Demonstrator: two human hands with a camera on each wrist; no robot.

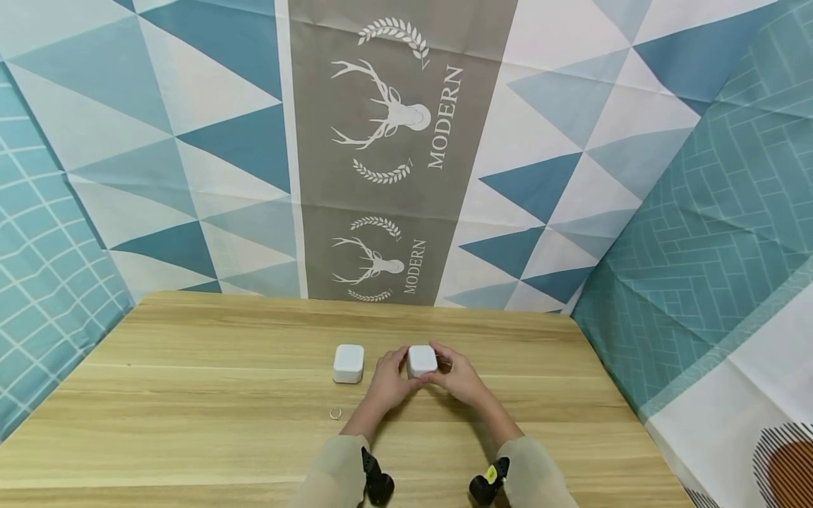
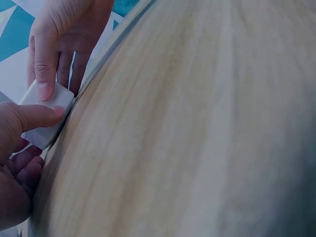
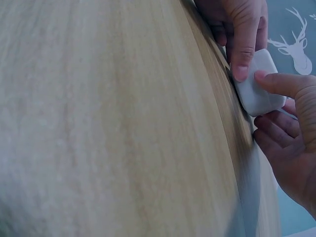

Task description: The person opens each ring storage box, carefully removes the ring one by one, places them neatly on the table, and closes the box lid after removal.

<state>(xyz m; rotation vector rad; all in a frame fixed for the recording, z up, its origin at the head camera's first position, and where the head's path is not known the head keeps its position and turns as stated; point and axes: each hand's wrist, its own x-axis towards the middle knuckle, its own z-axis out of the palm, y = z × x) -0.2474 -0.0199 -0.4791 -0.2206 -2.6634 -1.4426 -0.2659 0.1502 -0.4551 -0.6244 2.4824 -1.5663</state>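
Observation:
A small white box [image 1: 422, 358] with rounded corners is held between both hands near the middle of the table. The left hand [image 1: 389, 382] grips its left side, thumb at the front, fingers reaching round the side. From the right, the right hand [image 1: 460, 379] holds it in the same way. In both wrist views, the two thumbs press on the near face of the white box [image 2: 47, 123] [image 3: 256, 96], their tips close together. Whether its base touches the table cannot be told. A similar white box [image 1: 348, 363] stands just left of the left hand, untouched.
A small ring-shaped thing [image 1: 336, 418] lies on the wooden table [image 1: 209, 402], nearer the person than the second box. Patterned cloth [image 1: 235, 141] hangs behind the table's far edge and along both sides. Black wrist cameras [image 1: 379, 487] sit at the sleeves.

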